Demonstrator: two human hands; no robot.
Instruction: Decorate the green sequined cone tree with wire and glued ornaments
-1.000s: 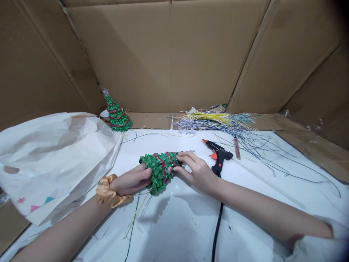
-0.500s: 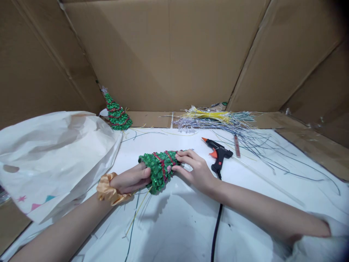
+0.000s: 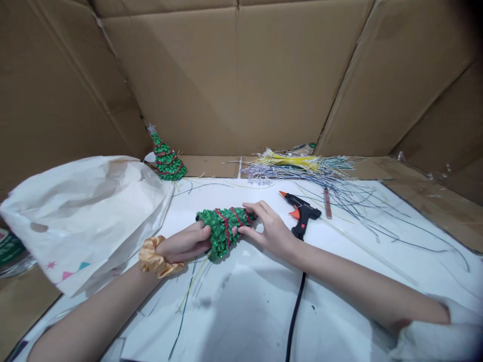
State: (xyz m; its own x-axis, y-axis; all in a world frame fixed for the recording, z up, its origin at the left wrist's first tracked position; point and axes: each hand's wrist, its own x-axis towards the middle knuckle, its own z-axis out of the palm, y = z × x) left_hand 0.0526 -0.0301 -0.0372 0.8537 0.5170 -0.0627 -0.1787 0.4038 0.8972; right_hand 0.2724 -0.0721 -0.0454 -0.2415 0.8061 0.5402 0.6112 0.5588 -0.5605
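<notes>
A small green glittery Christmas tree with red garland lies tilted on its side between my hands, its wide base toward the left. My left hand holds it at the base, fingers tucked inside the hollow cone and thumb outside. At the narrow end, my right hand grips the tree with its thumb and fingers. A small pink ornament shows on the tree near my right thumb. Yellow and dark green wires trail below the base.
A black and orange glue gun with a clear glue stick lies right of the tree. Behind are bundled wires and a red-labelled stick. A finished-looking tree stands back left beside a white plastic bag. Cardboard walls enclose the table.
The view has shifted slightly, showing a green container at the far left. Both hands keep their hold on the tree; my right fingers have lifted a little at the narrow end.
</notes>
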